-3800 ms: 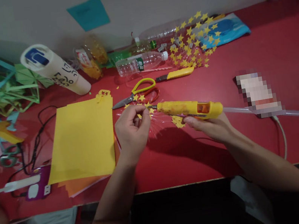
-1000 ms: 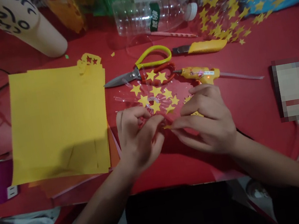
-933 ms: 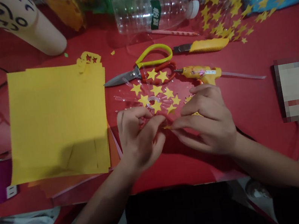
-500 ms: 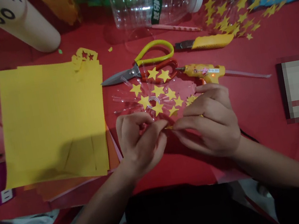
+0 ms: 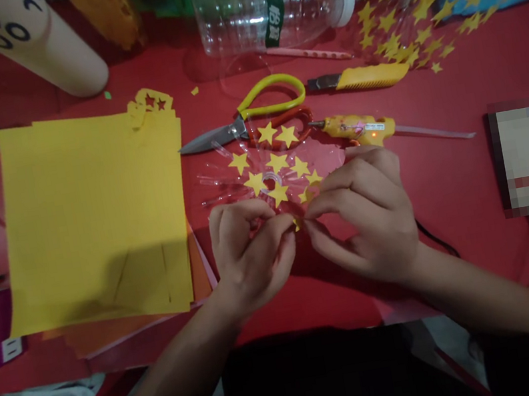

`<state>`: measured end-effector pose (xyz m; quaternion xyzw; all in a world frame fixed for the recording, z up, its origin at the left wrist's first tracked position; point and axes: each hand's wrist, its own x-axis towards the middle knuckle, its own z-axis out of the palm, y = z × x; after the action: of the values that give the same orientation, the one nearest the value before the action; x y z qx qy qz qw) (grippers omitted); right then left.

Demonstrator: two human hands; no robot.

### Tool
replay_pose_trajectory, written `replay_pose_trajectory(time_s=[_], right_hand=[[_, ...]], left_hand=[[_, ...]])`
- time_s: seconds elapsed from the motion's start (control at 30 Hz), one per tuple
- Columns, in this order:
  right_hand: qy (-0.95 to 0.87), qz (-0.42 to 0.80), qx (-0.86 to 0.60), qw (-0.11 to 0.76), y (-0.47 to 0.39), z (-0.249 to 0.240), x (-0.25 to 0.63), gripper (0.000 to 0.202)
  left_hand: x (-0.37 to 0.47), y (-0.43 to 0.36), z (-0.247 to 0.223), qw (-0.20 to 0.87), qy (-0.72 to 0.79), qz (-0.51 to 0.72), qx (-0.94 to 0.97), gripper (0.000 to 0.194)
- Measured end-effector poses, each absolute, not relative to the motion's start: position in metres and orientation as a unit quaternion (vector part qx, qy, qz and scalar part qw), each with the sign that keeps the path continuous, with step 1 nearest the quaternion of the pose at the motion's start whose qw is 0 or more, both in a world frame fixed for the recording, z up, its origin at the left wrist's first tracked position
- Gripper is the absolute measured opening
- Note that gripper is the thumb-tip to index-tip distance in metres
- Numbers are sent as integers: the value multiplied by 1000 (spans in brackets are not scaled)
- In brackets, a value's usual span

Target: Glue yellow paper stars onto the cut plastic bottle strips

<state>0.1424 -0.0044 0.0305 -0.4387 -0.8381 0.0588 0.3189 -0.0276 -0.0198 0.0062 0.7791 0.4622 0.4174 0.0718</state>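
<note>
My left hand (image 5: 256,250) pinches a small yellow paper star (image 5: 296,224) between thumb and forefinger. My right hand (image 5: 366,215) has its thumb and forefinger closed at the star's right side; the exact contact is partly hidden. Just beyond my fingertips lies a clear plastic bottle piece cut into spreading strips (image 5: 224,198), with several yellow stars (image 5: 278,193) on its strips. A yellow hot glue gun (image 5: 354,129), its orange light on, lies behind my right hand with a clear glue stick (image 5: 436,132) in its back.
Yellow paper sheets (image 5: 93,206) lie at left. Scissors (image 5: 218,137), a yellow utility knife (image 5: 371,77), a pink pencil (image 5: 308,53) and a clear bottle (image 5: 235,20) lie behind. More starred strips (image 5: 387,22) stand back right, a tumbler (image 5: 69,61) back left, a blurred corded device (image 5: 525,157) right.
My right hand has shifted slightly left, and its fingers have changed position at the star. More of the star shows between my fingertips. My left hand has barely moved.
</note>
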Motion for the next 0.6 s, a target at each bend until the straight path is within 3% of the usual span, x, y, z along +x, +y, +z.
replay_pose_trajectory(time_s=[0.4,0.6], right_hand=[[-844,-60,-371,383,-9,28,147,8],[-860,-55,-356,361,-10,27,146,9]], left_hand=[[-30,-20,7,107,475,408,773,29],[-29,-19,5,114,476,420,765,27]])
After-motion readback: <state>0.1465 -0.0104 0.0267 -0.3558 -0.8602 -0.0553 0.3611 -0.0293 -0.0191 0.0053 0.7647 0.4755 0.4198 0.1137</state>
